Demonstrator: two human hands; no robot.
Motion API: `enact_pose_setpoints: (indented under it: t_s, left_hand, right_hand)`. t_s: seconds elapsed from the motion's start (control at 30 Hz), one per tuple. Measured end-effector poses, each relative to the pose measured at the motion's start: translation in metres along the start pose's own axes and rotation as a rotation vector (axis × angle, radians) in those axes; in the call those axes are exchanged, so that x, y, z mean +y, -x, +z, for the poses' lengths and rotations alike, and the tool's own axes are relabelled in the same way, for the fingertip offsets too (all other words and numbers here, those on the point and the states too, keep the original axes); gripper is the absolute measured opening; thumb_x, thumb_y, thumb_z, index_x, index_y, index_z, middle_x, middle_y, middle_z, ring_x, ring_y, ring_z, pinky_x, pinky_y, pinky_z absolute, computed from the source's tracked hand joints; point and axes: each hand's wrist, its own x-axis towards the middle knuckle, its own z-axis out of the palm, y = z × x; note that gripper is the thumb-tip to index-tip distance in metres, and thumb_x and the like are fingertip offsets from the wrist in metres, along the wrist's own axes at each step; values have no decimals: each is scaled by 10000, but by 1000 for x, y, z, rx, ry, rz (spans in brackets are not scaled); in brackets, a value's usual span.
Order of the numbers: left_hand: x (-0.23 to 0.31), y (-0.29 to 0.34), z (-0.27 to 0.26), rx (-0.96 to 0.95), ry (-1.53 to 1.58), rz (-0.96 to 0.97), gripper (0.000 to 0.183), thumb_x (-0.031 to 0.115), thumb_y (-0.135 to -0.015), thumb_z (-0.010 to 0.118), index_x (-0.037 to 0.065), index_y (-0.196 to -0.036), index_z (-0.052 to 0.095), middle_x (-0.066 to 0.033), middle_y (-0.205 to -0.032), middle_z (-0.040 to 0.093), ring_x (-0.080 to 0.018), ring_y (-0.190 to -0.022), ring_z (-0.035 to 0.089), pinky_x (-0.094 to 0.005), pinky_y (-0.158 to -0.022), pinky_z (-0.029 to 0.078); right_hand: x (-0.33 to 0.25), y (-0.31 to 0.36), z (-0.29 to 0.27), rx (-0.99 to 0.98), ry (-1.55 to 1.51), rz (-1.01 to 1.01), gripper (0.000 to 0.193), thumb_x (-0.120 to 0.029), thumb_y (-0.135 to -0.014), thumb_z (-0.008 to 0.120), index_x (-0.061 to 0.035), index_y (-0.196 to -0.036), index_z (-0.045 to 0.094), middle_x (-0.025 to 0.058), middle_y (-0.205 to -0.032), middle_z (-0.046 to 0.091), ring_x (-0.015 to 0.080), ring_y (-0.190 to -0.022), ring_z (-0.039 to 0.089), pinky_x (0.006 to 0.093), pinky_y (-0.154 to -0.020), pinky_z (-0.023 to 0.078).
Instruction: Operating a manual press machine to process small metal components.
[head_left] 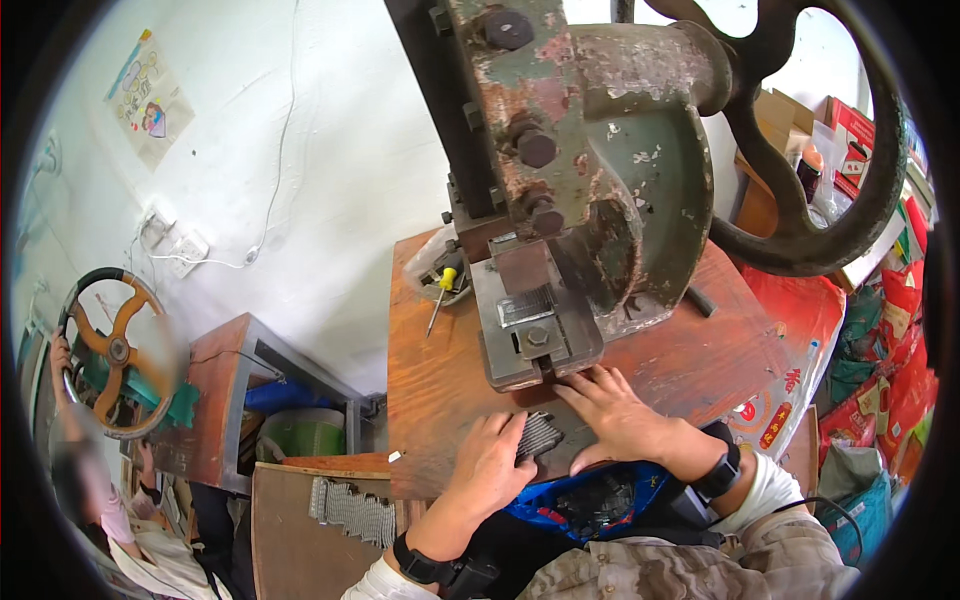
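My left hand (490,458) rests at the front edge of the wooden table, its fingers closed around a small bundle of thin grey metal strips (540,437). My right hand (625,418) lies with fingers spread on the tabletop; its fingertips are beside the front of the press's steel base (537,345), and nothing shows in its grasp. On that base, under the press head, sits a ribbed metal piece (526,306). Above it rises the worn green hand press (560,130) with exposed bolts. Below my hands, a blue-lined container (590,505) holds dark small pieces.
A yellow-handled screwdriver (443,289) leans on a bowl of metal parts (425,262). More grey strips (352,510) lie on a lower board at left. The press's large handwheel (830,225) overhangs at right, near bags and boxes. Another person (120,500) holds a wheel at far left.
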Motion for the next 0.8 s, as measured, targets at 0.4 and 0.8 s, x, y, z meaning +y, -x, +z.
enact_pose_setpoints:
  t_s: [0.4,0.8]
  left_hand:
    - [-9,18,24,214,-3,-44,588,140,-657,755,-37,-1179,548,-186,-1057,565,-375,-1043,512,-423,-931,422]
    - [13,-29,-55,540,224,-318,420,107,-681,740,-75,-1045,637,-145,-839,695,-151,-724,648,-289,-662,518]
  right_hand:
    - [3,-1,11,45,-156,36,864,-515,-695,718,-6,-1333,433,206,-1360,414,408,-1290,327,543,-1065,258]
    - [5,5,13,314,-218,-55,442,-244,-715,756,-67,-1098,626,106,-1121,584,314,-1056,504,424,-929,398]
